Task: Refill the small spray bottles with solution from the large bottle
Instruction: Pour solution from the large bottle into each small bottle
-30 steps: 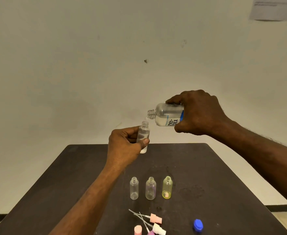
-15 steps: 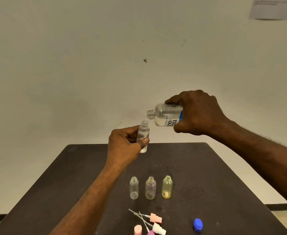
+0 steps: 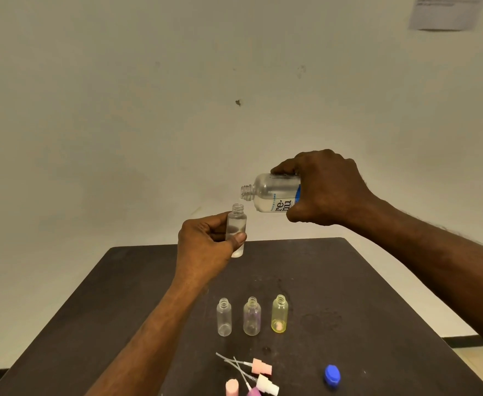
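Note:
My left hand (image 3: 206, 244) holds a small clear spray bottle (image 3: 236, 228) upright above the table's far edge, its neck uncapped. My right hand (image 3: 324, 188) grips the large clear bottle (image 3: 271, 195), tipped on its side with its open mouth just above and to the right of the small bottle's neck. Liquid lies in the lower side of the large bottle. Three more small bottles stand uncapped in a row on the dark table (image 3: 120, 310): a clear one (image 3: 224, 317), a purple-tinted one (image 3: 252, 316) and a yellow one (image 3: 279, 313).
Near the table's front edge lie spray pump tops with dip tubes (image 3: 258, 370), a pink cap (image 3: 232, 387) and the blue cap (image 3: 332, 375). A damp patch (image 3: 321, 320) marks the table right of the yellow bottle. A plain wall stands behind, with a paper sheet (image 3: 446, 12) at top right.
The small bottle in my left hand has dropped slightly away from the large bottle's mouth, opening a small gap. The large bottle stays tipped sideways.

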